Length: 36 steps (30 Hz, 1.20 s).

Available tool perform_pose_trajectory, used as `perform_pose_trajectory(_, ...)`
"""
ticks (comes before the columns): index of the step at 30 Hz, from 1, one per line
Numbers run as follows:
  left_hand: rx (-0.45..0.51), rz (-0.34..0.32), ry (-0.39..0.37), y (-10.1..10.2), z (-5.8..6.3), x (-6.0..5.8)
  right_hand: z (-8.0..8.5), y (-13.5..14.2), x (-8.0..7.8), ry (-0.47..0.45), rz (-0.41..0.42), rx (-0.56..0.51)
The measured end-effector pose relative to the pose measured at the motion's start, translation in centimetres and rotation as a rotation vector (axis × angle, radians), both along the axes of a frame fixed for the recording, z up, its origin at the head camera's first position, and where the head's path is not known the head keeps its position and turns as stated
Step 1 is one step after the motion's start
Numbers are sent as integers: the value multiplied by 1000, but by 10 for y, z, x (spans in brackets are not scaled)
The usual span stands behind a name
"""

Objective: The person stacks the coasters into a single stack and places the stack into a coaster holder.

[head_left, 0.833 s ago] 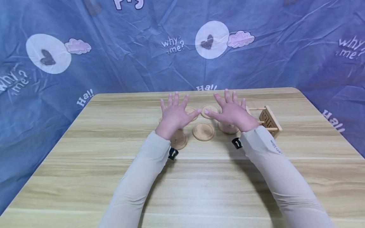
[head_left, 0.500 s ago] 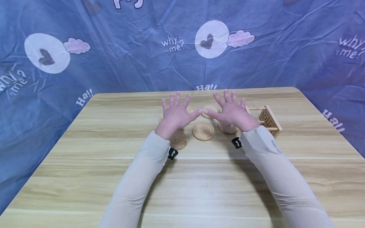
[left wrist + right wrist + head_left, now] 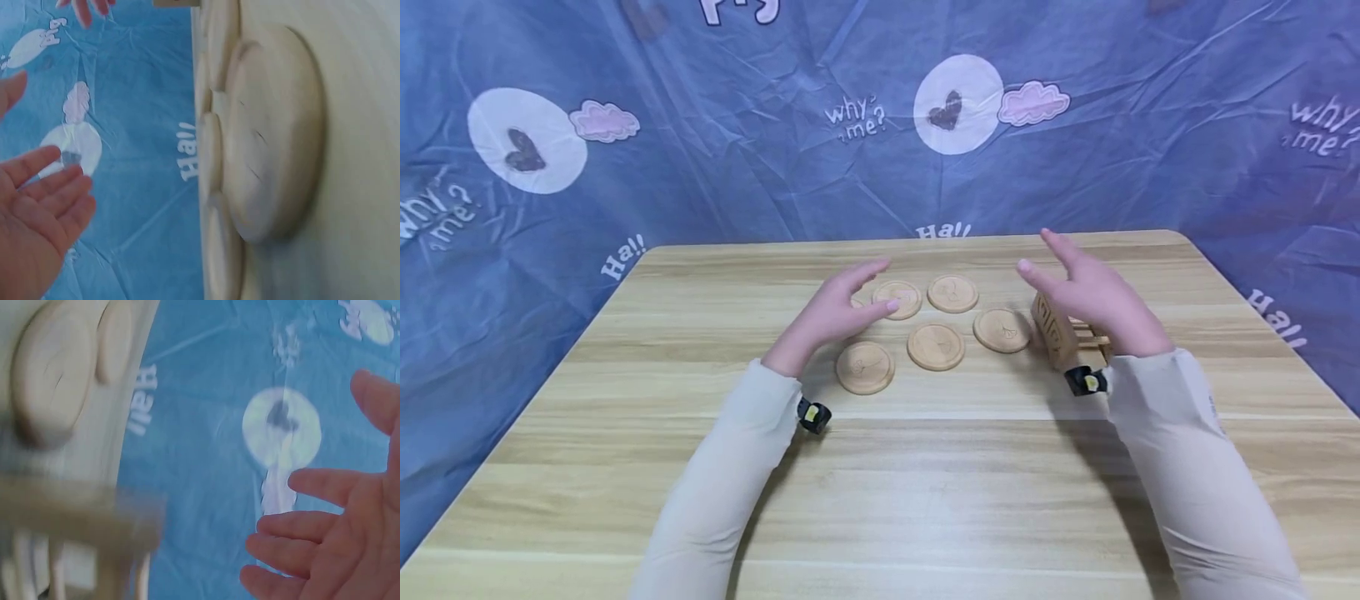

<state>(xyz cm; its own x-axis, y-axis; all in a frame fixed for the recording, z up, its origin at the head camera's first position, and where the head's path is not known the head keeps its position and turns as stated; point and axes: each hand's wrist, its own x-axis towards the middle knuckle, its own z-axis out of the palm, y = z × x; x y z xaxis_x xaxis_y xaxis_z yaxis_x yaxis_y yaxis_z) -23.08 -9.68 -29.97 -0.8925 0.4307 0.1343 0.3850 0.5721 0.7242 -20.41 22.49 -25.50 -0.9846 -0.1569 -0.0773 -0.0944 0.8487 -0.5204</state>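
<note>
Several round wooden coasters lie flat on the table, among them a front left one (image 3: pixel 865 367), a front middle one (image 3: pixel 936 347) and a right one (image 3: pixel 1002 330). Thin line engravings mark their faces. My left hand (image 3: pixel 832 312) hovers above the left coasters, partly covering one, with relaxed fingers and nothing in its grasp. Over the wooden coaster holder (image 3: pixel 1054 331) my right hand (image 3: pixel 1097 287) floats with fingers extended, also holding nothing. The holder has carved end panels and thin rods; my right hand and wrist hide part of it. Both palms face inward in the wrist views.
The wood-grain table (image 3: pixel 925 500) ends at a rounded far edge, right behind the coasters. Beyond it hangs a blue printed cloth (image 3: pixel 760 167). Small black wrist cameras, one on the left wrist (image 3: pixel 814 415) and one on the right (image 3: pixel 1086 381), sit low near the tabletop.
Both hands were spread palm down close together over the coasters. They have moved apart and turned palms inward, the right now over the holder. More coasters show; nothing on the table has shifted.
</note>
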Motion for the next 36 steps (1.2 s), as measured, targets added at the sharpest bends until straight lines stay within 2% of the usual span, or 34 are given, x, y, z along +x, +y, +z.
perform_pose_trajectory(6, 117, -77, -92, -16, -9, 2, -9, 29, 7, 9, -122, -57)
perform_pose_trajectory(12, 150, -150, -148, -26, -15, 5, -19, 47, 11, 34, -165, -123)
perform_pose_trajectory(20, 51, -251, -222, -35, -21, 6, -35, 63, 15, 46, -195, -235)
perform_pose_trajectory(24, 44, -313, -236, -37, -24, 5, -42, 67, 16, 24, -210, -276)
perform_pose_trajectory(30, -6, -345, -262, -39, -27, 5, -51, 71, 16, 31, -214, -309)
perform_pose_trajectory(36, -81, -406, -272, -40, -28, 4, -58, 74, 14, 51, -206, -318)
